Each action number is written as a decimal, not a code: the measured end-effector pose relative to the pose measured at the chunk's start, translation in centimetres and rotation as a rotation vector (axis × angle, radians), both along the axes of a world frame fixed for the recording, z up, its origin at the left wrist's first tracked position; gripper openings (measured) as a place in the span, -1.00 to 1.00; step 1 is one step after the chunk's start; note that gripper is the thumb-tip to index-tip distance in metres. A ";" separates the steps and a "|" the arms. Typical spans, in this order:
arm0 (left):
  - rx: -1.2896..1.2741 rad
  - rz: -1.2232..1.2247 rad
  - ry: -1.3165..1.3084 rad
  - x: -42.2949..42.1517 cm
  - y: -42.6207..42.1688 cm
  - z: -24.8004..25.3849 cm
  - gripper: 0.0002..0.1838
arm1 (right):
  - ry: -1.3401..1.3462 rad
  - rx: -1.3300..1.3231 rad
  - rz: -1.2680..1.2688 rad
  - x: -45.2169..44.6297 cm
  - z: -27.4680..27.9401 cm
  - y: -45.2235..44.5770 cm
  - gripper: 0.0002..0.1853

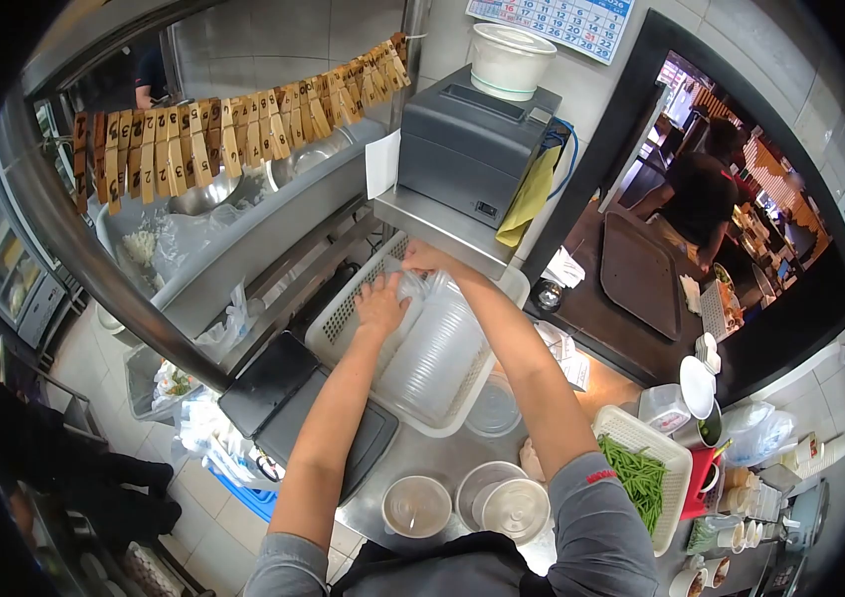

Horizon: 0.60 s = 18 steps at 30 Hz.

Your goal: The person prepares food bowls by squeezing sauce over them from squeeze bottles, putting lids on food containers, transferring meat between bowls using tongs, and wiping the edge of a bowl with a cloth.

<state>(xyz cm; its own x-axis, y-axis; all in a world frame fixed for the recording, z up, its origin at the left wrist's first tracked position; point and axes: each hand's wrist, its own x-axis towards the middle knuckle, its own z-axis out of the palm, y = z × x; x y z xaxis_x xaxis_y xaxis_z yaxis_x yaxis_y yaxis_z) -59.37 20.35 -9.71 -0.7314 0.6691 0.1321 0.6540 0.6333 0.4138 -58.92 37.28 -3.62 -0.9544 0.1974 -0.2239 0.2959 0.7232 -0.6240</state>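
Note:
A long stack of clear plastic containers lies on its side in a white perforated basket. My left hand rests on clear plastic at the stack's far left side, its fingers spread. At the far end of the stack, my right hand has its fingers curled over the plastic; the fingertips are partly hidden. Beside the basket's near right corner is a round clear lid. Closer to my body stand round clear tubs on the steel counter.
Left of the basket sits a black case. A basket of green beans is at the right. Beyond stands a dark printer with a white tub on top. Numbered wooden clothespins hang at left. Past the pass-through, a person stands near a brown tray.

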 end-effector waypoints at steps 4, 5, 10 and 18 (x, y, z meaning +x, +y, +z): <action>0.001 -0.008 -0.047 -0.2 -0.2 0.4 -0.43 | -0.105 -0.101 -0.004 0.4 0.7 -0.6 -0.71; -0.002 -0.010 -0.060 -0.1 -0.3 0.6 -0.43 | -0.068 -0.074 -0.017 0.5 0.3 -0.8 -0.73; 0.041 0.004 -0.065 -0.1 -0.3 0.3 -0.43 | 0.300 0.169 -0.010 -0.2 -2.8 0.0 -0.76; 0.710 0.018 -0.081 -1.2 0.6 -0.4 -0.52 | 0.814 -0.309 -0.538 4.7 -3.7 1.1 -0.83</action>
